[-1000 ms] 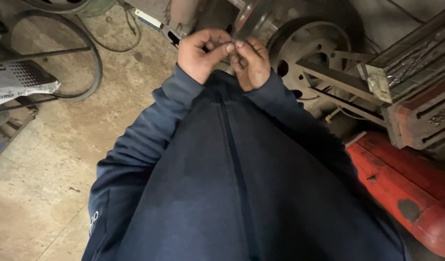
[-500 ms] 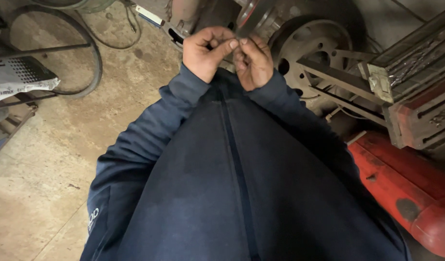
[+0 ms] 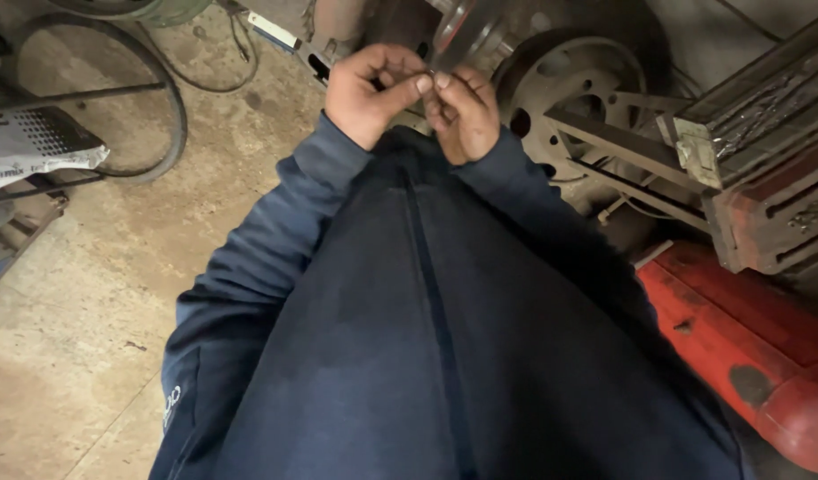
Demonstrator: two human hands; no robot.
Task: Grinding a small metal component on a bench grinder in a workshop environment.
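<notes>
The person looks down past a dark blue jacket [image 3: 444,338] at both hands, held close together high up in front of the chest. The left hand [image 3: 369,89] and the right hand [image 3: 466,111] touch at the fingertips. The fingers [image 3: 424,83] of both hands are curled and pinched shut on something very small between them, too tiny to make out. Just above the hands, a shiny metal disc [image 3: 462,27] sticks up and looks blurry; I cannot tell if the fingers hold it. Behind the right hand is a round, rusty metal wheel hub [image 3: 573,84] with holes in it. To the right are grey metal bars [image 3: 622,151], a rusty red block [image 3: 773,213], and a bright red tank [image 3: 746,347] lower down. To the left, a black rubber belt [image 3: 173,124] lies in a loop on the dusty concrete floor [image 3: 80,338], near a white holed sheet [image 3: 27,147].
</notes>
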